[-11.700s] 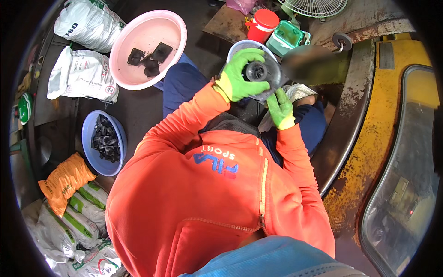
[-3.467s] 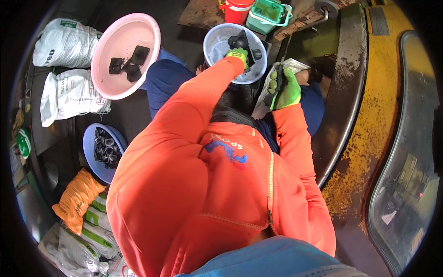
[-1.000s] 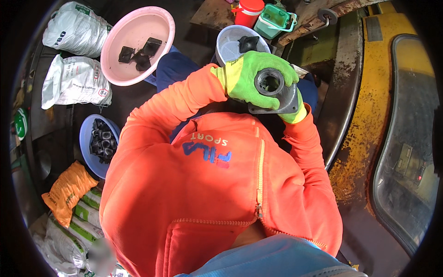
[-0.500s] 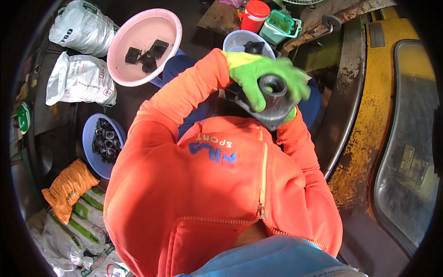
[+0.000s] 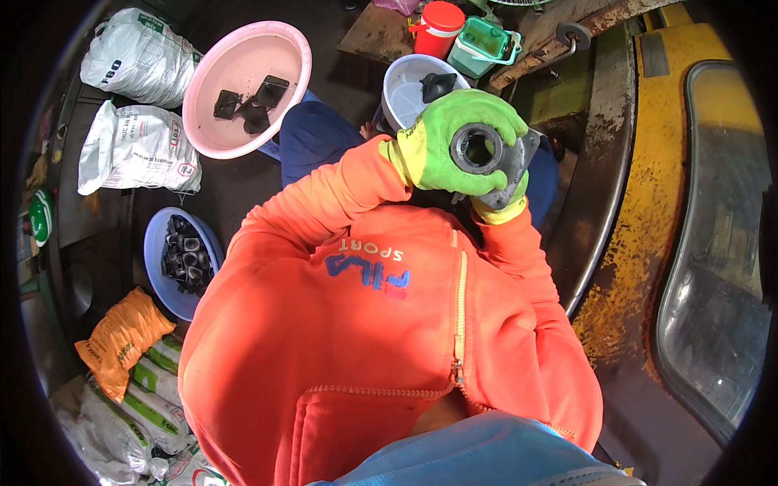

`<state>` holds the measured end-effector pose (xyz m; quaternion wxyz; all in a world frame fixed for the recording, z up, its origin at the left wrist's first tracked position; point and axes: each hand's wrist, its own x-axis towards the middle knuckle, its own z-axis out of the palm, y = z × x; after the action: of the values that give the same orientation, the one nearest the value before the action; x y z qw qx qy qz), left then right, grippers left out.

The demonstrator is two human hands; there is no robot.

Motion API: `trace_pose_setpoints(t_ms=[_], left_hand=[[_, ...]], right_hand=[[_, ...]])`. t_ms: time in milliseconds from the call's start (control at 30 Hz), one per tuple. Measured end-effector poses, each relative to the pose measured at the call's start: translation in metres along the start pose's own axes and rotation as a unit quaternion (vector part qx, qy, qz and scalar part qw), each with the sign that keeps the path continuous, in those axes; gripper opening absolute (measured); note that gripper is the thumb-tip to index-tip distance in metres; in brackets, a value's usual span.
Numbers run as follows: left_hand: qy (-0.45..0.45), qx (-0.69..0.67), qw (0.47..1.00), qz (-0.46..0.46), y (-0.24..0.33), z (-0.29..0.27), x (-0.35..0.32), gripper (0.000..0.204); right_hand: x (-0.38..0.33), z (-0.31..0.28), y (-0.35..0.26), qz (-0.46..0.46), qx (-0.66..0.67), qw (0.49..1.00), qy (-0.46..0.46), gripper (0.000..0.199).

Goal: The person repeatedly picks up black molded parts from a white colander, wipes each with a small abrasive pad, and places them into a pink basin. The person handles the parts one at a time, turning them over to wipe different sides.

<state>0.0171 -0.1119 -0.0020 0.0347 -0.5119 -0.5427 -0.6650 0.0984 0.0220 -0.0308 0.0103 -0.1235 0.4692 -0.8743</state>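
1. We're with 2 gloved hands brought together on a black collared part (image 5: 496, 159), which sits in view on the near side of the white basket (image 5: 397, 91), toward its right.
2. Our left hand (image 5: 442, 138) is clamped around the collar, green fingers wrapped about the round neck, its open ring facing up at us.
3. Our right hand (image 5: 509, 212) is under the square flange; most of it is hidden, so we can't tell how those fingers stand.
4. The step in hand, as we judge it, is close handling of this 1 part: collar up, flange tilted, a grip on it from above and apparently support from below.
5. Whatever the next move, we'd say it calls for a firm hold on the flange before the left fingers loosen, since the part seems to have nothing but the hands beneath it.
6. Look inside the white basket: 1 dark piece (image 5: 438, 87) lies there, apart from our hands.
7. Left of that basket, the pink basin (image 5: 207, 81) holds a few loose black pieces (image 5: 256, 120); farther left and nearer us, the blue basin (image 5: 174, 302) carries a heap of small black parts (image 5: 186, 257).
8. Just beyond the basket stand a red jug (image 5: 438, 28) and a green cooler (image 5: 482, 46).
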Motion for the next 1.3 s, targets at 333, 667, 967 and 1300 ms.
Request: trace_pose_setpoints(t_ms=[333, 667, 967, 1300], left_hand=[[-0.169, -0.098, 0.980, 0.040, 0.006, -0.011, 0.007, 0.042], [-0.323, -0.256, 0.910, -0.048, 0.005, -0.013, 0.011, 0.043], [-0.137, 0.189, 0.972, -0.036, -0.005, -0.046, 0.006, 0.056], [0.280, -0.624, 0.613, -0.397, -0.027, -0.007, -0.038, 0.063]], right_hand=[[-0.003, -0.008, -0.039, -0.057, -0.557, 0.801, -0.213, 0.065], [-0.013, -0.037, 0.003, 0.253, -0.069, 0.956, -0.133, 0.046], [0.003, -0.024, -0.003, 0.198, 0.040, 0.967, 0.153, 0.031], [0.010, -0.019, 0.008, 0.218, 0.041, 0.943, 0.248, 0.032]])
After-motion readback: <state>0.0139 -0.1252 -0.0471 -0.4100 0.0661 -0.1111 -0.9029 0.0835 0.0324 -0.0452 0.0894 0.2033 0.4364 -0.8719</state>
